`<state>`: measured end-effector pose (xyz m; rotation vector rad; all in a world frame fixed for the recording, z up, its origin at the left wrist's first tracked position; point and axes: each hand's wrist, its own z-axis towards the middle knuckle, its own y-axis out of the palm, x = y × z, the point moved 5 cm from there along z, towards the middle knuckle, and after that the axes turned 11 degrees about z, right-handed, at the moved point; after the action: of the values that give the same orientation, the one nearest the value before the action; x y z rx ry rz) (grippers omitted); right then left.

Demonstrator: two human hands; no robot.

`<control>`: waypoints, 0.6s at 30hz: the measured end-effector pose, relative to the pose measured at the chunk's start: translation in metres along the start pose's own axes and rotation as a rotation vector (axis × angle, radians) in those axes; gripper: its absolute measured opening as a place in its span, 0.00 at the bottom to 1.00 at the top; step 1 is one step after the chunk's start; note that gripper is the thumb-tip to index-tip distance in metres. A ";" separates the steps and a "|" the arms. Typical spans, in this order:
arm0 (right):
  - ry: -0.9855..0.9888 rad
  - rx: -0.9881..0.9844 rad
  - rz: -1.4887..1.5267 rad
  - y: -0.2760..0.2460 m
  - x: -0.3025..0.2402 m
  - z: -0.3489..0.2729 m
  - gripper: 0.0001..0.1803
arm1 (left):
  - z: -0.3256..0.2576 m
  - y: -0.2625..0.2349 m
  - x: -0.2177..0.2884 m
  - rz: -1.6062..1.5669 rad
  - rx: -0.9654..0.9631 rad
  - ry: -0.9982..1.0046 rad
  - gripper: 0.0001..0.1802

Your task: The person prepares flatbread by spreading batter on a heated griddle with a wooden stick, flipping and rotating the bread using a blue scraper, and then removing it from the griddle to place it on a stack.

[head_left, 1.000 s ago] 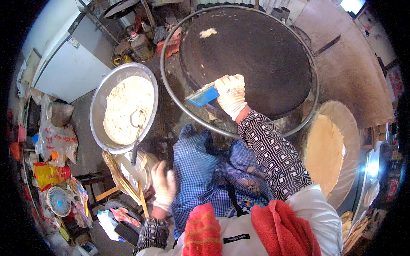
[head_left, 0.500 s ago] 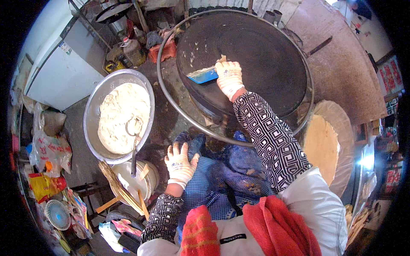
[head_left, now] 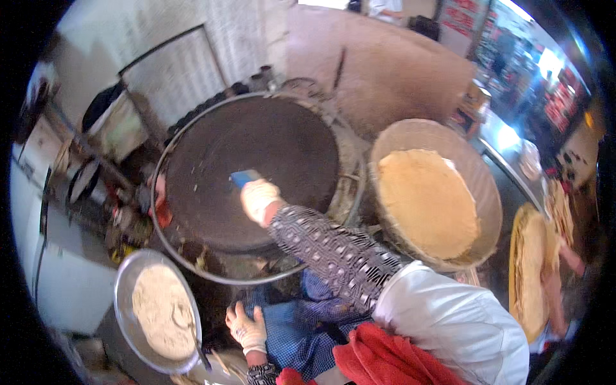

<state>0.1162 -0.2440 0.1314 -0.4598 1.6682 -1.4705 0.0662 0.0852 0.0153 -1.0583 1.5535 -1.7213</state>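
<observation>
I have my right hand [head_left: 258, 199], gloved, closed around a blue scraper [head_left: 245, 177] pressed on the big dark round griddle [head_left: 256, 160], just past its centre toward six o'clock. My left hand [head_left: 246, 327] rests loosely spread on my blue apron [head_left: 301, 333], holding nothing as far as I can tell. At eight o'clock sits a metal basin of batter [head_left: 157, 311]; at three o'clock, a flat basket with a finished pancake [head_left: 427, 199]. Risk as I judge it: my sleeve dragging across the hot plate, or the scraper slipping.
</observation>
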 end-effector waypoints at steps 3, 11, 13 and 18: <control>0.250 0.359 0.075 -0.075 0.167 -0.058 0.12 | 0.004 0.001 0.007 0.066 -0.051 -0.027 0.33; 0.829 0.387 1.615 -0.095 0.404 -0.543 0.16 | 0.008 0.008 0.044 0.278 -0.140 0.134 0.35; 1.135 0.665 1.763 -0.047 0.412 -0.661 0.18 | 0.012 0.007 0.051 0.249 -0.123 0.177 0.35; 1.486 0.906 0.351 0.022 0.464 -0.776 0.17 | 0.018 0.001 0.055 0.299 -0.132 0.239 0.36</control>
<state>-0.7494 -0.0954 -0.0846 1.6832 1.5423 -2.1686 0.0532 0.0295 0.0239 -0.6546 1.8894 -1.5985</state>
